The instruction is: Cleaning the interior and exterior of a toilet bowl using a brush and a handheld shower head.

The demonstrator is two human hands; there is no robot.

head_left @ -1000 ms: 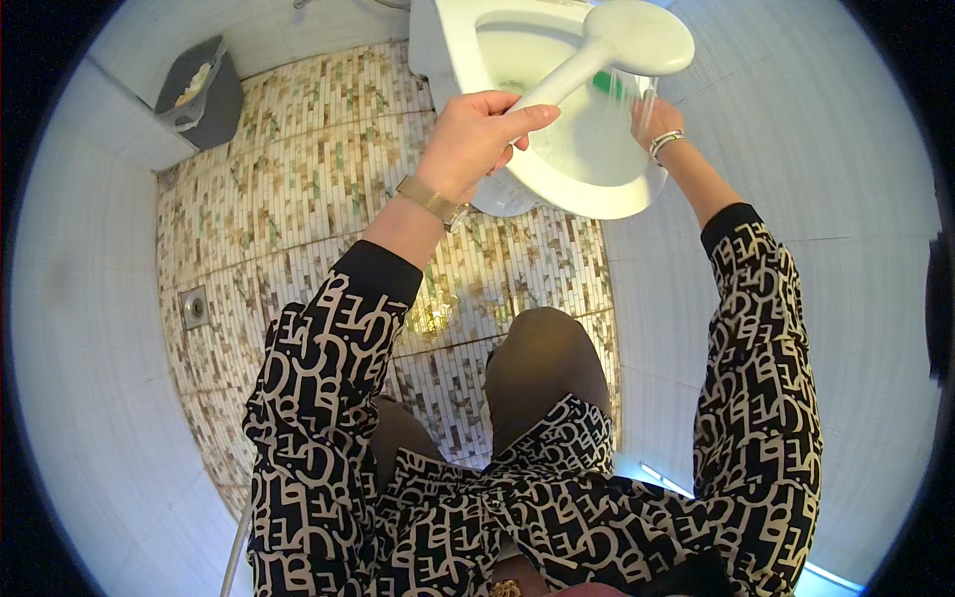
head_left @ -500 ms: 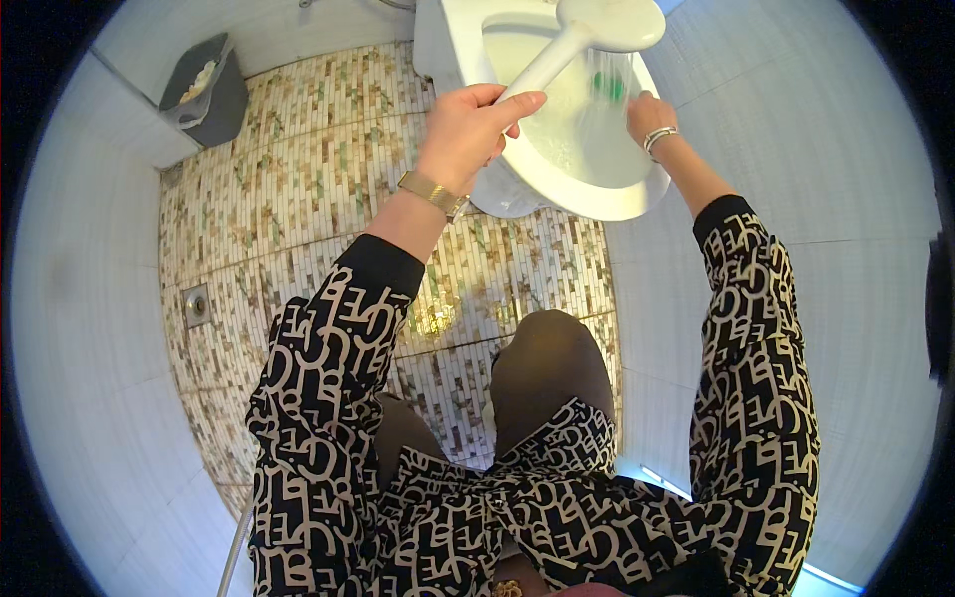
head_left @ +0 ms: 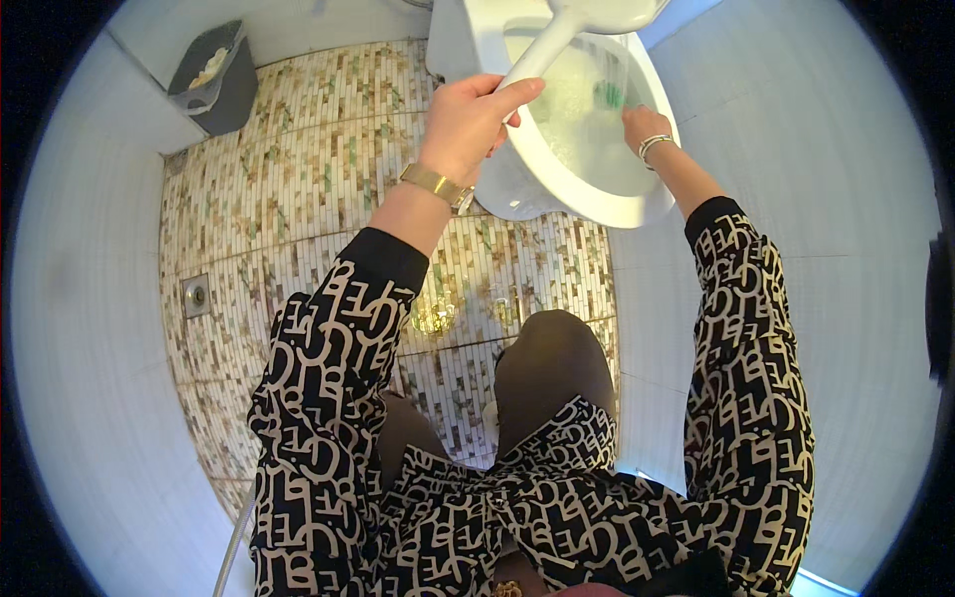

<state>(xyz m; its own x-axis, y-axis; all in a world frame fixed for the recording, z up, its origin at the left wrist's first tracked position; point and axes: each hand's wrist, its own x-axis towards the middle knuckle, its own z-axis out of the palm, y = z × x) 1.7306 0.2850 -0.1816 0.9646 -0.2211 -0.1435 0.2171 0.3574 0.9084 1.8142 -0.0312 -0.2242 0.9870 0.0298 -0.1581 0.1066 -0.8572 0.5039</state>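
Note:
My left hand [head_left: 470, 124] is wrapped round the handle of a white shower head [head_left: 547, 58], whose wide head hangs over the toilet [head_left: 597, 199]. Thin streams of water fall from it into the bowl. Closed fingers of my right hand [head_left: 647, 129] are at the right side of the bowl. Just beyond them, inside the bowl under the spray, show the green bristles of a toilet brush [head_left: 609, 96]; its handle is hidden by my hand. Cloudy, foamy water lies in the bowl.
A grey waste bin [head_left: 224, 99] with a bag and some paper stands at the far left corner. Mosaic-patterned tiles cover the floor [head_left: 298, 169], with a metal drain [head_left: 197, 296] at the left. A pale tiled wall [head_left: 756, 149] runs close along the right of the toilet.
The shower head has shifted slightly up and is now partly cut off by the picture's top edge. My right hand and the green bristles have moved a little lower in the picture.

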